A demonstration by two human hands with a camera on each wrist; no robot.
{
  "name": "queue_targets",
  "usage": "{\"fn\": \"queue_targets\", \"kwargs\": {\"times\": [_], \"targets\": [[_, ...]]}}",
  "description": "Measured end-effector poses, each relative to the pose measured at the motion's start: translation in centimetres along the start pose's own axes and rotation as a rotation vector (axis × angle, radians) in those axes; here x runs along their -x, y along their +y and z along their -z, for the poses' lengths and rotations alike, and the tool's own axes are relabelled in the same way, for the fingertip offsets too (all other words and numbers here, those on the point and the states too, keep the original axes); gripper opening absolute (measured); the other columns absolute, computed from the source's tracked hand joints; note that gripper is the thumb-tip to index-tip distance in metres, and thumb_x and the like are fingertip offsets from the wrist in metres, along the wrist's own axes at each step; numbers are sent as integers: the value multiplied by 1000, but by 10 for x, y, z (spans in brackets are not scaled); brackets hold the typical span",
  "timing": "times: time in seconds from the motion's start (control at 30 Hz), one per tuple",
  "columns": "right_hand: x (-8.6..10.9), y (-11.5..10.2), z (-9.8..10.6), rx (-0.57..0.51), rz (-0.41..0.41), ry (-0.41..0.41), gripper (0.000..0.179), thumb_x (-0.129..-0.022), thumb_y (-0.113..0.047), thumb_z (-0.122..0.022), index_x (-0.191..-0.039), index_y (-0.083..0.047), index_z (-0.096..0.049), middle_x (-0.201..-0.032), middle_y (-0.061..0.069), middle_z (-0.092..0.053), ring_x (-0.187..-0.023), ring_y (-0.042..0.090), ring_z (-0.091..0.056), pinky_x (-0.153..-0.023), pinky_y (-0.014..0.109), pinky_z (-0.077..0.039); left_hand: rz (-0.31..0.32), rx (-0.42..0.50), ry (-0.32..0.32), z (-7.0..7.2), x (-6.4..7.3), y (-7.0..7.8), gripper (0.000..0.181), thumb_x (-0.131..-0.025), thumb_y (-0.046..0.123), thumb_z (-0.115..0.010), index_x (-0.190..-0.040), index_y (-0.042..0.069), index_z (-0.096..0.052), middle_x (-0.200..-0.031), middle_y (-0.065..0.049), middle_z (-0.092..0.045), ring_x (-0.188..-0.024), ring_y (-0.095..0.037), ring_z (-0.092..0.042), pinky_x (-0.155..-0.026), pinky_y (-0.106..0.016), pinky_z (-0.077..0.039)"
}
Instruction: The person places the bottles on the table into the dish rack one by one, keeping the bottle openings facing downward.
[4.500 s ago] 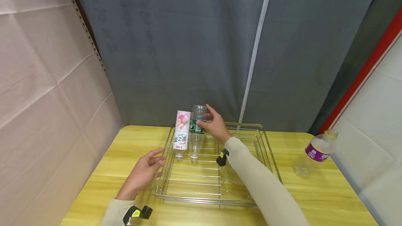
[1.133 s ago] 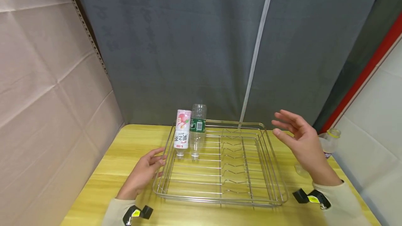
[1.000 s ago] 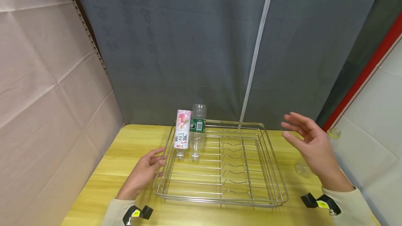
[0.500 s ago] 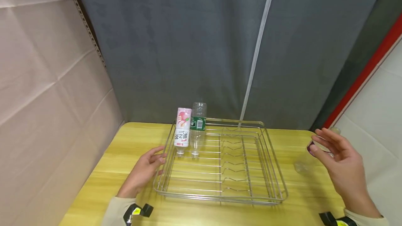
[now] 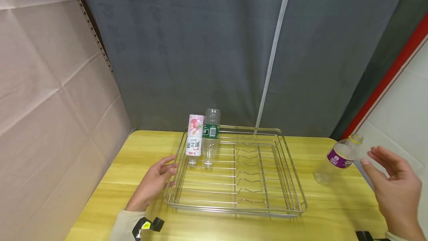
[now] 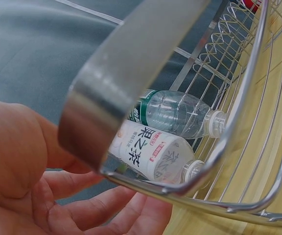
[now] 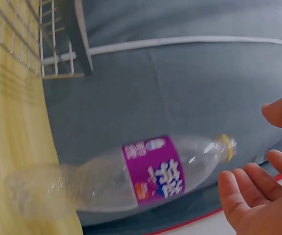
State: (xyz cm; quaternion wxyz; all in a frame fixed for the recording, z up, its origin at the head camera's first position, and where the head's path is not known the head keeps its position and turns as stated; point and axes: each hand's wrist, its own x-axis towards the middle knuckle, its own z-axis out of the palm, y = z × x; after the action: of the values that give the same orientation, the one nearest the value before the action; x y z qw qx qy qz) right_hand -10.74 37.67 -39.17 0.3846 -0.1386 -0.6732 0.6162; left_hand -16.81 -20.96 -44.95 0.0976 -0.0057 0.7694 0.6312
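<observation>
A wire dish rack sits on the wooden table, holding two upside-down plastic bottles. One bottle has a pink and white wrap; beside it leans a clear bottle with a green label. My left hand holds the rack's left rim; in the left wrist view, its fingers lie along the wire, with the thumb partly hidden by a metal band. At the table's right, a clear bottle with purple label and yellow neck ring stands upright. My right hand hovers just right of it, fingers spread, holding nothing.
A grey curtain hangs behind the table's back edge. Pale cloth covers the left wall, and a white panel with a red strip stands right. Yellow wooden tabletop shows in front of the rack.
My right hand has left the green-labelled bottle in the rack and swung right, passing before the purple-labelled bottle to its far side. The left hand stays at the rack's rim.
</observation>
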Motion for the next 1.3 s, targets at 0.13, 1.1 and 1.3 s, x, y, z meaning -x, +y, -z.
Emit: {"fn": "queue_targets", "kwargs": {"times": [0.13, 1.1, 1.3], "targets": [[-6, 8, 3, 60, -64, 37, 51, -90, 11, -74, -137, -8, -68, -121, -12, -71, -111, -1, -67, -83, -1, -51, -1, 12, 7, 0, 0, 0, 54, -110, 9, -55, -162, 14, -41, -160, -27, -48, -144, -47, -50, -100, -48, -62], [-14, 77, -12, 386, -237, -150, 84, -96, -19, -79, -165, -21, -30, -129, -30, -42, -119, -7, -44, -94, -2, -41, -5, 35, 3, -1, 4, -3, 54, -110, 10, -55, -161, 14, -41, -160, -25, -48, -145, -46, -49, -103, -50, -61], [-15, 85, -17, 406, -255, -142, 84, -95, -24, -81, -163, -21, -33, -125, -31, -42, -125, -3, -46, -97, -1, -42, -8, 31, 13, -1, 2, -2, 52, -110, 10, -54, -160, 14, -42, -160, -25, -49, -144, -45, -51, -100, -47, -63]]}}
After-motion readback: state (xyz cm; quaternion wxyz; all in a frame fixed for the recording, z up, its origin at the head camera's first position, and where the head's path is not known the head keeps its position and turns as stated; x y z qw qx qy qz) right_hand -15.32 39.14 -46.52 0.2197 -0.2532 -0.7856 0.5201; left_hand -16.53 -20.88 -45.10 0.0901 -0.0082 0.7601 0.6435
